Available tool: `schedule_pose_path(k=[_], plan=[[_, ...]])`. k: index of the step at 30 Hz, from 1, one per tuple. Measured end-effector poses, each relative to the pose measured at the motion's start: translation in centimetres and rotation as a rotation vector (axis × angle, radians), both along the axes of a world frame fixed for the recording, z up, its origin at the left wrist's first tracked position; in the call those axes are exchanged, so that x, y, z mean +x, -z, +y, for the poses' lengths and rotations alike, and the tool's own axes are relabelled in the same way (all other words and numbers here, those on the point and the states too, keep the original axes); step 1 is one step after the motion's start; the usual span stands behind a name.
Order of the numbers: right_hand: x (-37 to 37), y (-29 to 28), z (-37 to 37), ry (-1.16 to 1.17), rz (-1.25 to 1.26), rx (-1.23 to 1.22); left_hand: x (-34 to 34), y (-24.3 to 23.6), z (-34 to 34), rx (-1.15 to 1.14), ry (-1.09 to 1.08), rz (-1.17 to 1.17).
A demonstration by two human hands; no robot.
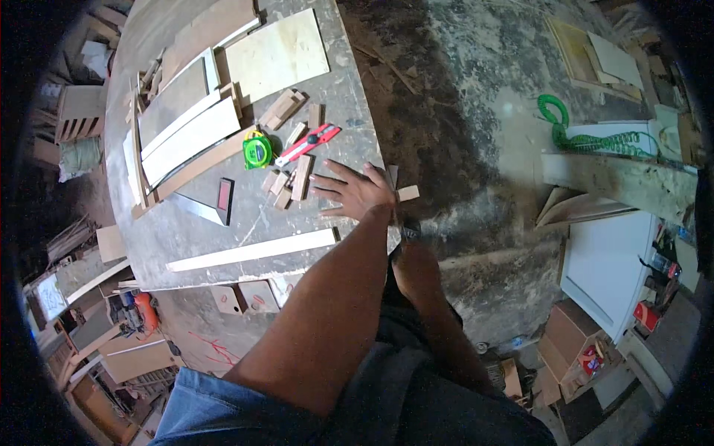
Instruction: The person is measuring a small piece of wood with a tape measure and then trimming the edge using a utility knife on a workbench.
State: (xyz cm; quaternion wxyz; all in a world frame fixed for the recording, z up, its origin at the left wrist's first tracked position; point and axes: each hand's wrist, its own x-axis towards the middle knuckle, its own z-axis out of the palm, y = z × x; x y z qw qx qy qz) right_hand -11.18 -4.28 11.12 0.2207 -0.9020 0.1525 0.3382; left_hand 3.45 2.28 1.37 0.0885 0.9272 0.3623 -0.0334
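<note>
Lying near the hands are one cutter, one tape measure.

This is a woodworking shop. Small wood blocks, a tape measure, a set square and a plywood sheet lie on the worn worktop; offcuts crowd the sides, and a coiled green hose sits beyond the stained floor.

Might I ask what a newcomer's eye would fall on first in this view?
Probably the bright green tape measure on the table, with a red tool just right of it. The left hand, fingers spread, is near the table's right edge. Farther right, a coiled green hose stands out.
</note>
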Motion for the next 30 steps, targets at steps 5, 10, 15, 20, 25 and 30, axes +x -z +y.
schedule_pose_path(k=[5,10,15,20,25,30], plan=[[2.3,1.1,1.0,0.239,-0.066,0.186,-0.2,0.2,-0.5,0.0,0.004,-0.012],[2.3,2.5,-1.1,0.229,-0.403,0.317,-0.1,-0.5,-2.3,-0.024,0.015,-0.015],[-1.5,0.6,1.0,0.232,-0.063,0.145,-0.1,0.4,0.1,0.007,-0.01,-0.016],[2.6,6.0,-2.3,0.1,-0.203,0.139,-0.2,-0.7,-3.4,-0.046,0.03,-0.027],[-2.2,2.8,-0.2,0.063,-0.363,0.14,-0.3,-0.4,-1.2,-0.061,0.006,0.003],[-1.0,-0.9,-1.5,0.196,0.101,0.1,-0.3,-0.4,-1.8,-0.074,0.025,-0.015]])
